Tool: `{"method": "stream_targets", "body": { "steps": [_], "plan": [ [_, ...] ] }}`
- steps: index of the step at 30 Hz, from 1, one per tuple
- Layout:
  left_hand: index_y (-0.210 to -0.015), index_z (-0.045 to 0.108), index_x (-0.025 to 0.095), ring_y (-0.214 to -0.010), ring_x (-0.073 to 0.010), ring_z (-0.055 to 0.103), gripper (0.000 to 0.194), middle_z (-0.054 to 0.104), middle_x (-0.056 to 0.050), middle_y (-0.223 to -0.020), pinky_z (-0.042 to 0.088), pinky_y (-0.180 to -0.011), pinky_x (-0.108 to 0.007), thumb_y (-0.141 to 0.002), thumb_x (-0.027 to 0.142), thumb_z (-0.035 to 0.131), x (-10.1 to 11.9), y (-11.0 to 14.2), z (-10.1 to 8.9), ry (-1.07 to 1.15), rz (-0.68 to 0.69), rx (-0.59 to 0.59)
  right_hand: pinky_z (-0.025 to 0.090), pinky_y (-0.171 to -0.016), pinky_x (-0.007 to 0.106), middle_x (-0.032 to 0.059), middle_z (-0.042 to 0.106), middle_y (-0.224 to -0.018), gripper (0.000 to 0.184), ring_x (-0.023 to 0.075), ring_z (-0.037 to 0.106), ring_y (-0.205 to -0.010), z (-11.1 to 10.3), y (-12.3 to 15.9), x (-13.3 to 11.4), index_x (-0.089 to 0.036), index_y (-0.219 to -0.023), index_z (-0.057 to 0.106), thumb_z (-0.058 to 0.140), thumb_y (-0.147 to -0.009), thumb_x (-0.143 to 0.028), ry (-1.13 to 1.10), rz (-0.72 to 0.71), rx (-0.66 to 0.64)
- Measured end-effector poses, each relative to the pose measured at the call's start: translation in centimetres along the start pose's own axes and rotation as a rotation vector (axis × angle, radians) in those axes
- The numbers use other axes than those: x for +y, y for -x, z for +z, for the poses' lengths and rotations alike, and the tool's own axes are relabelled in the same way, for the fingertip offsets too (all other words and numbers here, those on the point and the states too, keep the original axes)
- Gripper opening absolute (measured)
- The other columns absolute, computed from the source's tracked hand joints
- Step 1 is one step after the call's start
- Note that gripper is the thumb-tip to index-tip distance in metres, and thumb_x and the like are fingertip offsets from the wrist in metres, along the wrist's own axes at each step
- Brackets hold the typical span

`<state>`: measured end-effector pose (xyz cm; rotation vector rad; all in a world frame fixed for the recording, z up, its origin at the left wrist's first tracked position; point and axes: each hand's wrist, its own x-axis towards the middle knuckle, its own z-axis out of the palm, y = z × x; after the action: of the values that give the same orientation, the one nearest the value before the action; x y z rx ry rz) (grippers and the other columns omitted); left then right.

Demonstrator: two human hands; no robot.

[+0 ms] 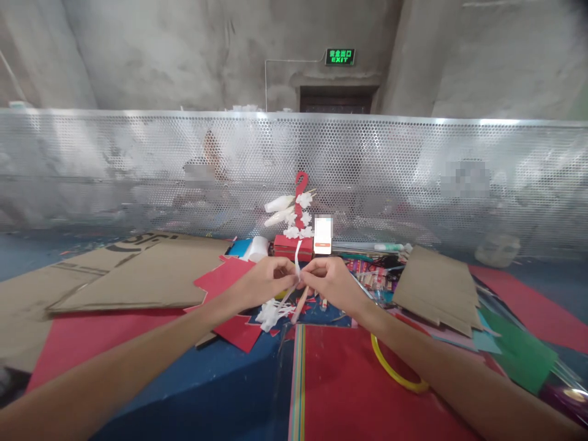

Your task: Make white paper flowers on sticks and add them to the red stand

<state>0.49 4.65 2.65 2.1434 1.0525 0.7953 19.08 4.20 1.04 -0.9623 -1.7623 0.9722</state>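
Observation:
My left hand (265,280) and my right hand (331,280) meet at the middle of the table, both with fingers pinched together. Between them they hold a thin stick (299,305) with a narrow white paper strip (297,256) rising from the pinch. A bunch of cut white paper pieces (271,313) hangs at the stick's lower end under my left hand. Behind the hands stands a red paper model (299,211) with white paper flowers on a red box.
Brown cardboard sheets lie at left (138,275) and right (436,288). Red paper (367,380) covers the near table, with a yellow ring (395,370) on it. Green paper (519,352) lies at right. A phone (323,234) stands by a perforated metal fence (138,165).

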Motion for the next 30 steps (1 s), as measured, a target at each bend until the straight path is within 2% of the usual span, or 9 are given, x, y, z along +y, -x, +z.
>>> {"method": "stream_targets", "body": {
  "steps": [4, 8, 15, 24, 30],
  "plan": [
    [-0.075, 0.059, 0.015, -0.059, -0.0102, 0.047, 0.02, 0.055, 0.001, -0.067, 0.035, -0.056, -0.022, -0.083, 0.033, 0.055, -0.4, -0.2, 0.0, -0.008, -0.005, 0.023, 0.042, -0.042, 0.018, 0.0035, 0.07, -0.067, 0.013, 0.0087, 0.055, -0.048, -0.1, -0.1, 0.0, -0.014, -0.072, 0.067, 0.061, -0.077, -0.025, -0.021, 0.025, 0.003],
    [-0.078, 0.06, 0.015, -0.06, -0.011, 0.049, 0.022, 0.057, 0.0, -0.068, 0.036, -0.056, -0.023, -0.084, 0.035, 0.055, -0.9, -0.3, -0.1, 0.01, -0.022, -0.005, 0.04, -0.041, 0.018, 0.0029, 0.067, -0.061, 0.015, 0.009, 0.055, -0.047, -0.2, -0.3, 0.3, -0.014, -0.071, 0.068, 0.062, -0.077, -0.026, -0.032, 0.024, 0.004],
    [-0.079, 0.062, 0.016, -0.063, -0.012, 0.054, 0.023, 0.06, -0.001, -0.073, 0.039, -0.059, -0.024, -0.084, 0.037, 0.056, -1.2, -0.3, -0.2, 0.032, -0.021, -0.007, 0.038, -0.041, 0.018, 0.0039, 0.069, -0.066, 0.018, 0.0082, 0.054, -0.045, -0.4, -0.3, 0.8, -0.014, -0.076, 0.07, 0.061, -0.079, -0.03, -0.025, 0.026, -0.018],
    [-0.077, 0.057, 0.016, -0.056, -0.0102, 0.047, 0.032, 0.056, 0.0, -0.066, 0.036, -0.054, -0.023, -0.085, 0.047, 0.056, -0.8, -0.1, 0.1, 0.005, -0.03, 0.01, 0.044, -0.046, 0.018, 0.0031, 0.069, -0.067, 0.016, 0.0102, 0.058, -0.051, 0.0, 0.0, -0.1, -0.014, -0.076, 0.07, 0.061, -0.078, -0.028, 0.025, -0.014, -0.021],
    [-0.081, 0.058, 0.016, -0.055, -0.0104, 0.047, 0.031, 0.056, 0.0, -0.065, 0.035, -0.053, -0.022, -0.087, 0.046, 0.052, -0.7, 0.0, 0.1, -0.012, -0.047, -0.013, 0.048, -0.052, 0.021, 0.002, 0.069, -0.066, 0.014, 0.0122, 0.061, -0.054, 0.0, 0.0, -0.1, -0.015, -0.071, 0.068, 0.06, -0.078, -0.026, 0.04, -0.032, 0.001]
  ]
}}
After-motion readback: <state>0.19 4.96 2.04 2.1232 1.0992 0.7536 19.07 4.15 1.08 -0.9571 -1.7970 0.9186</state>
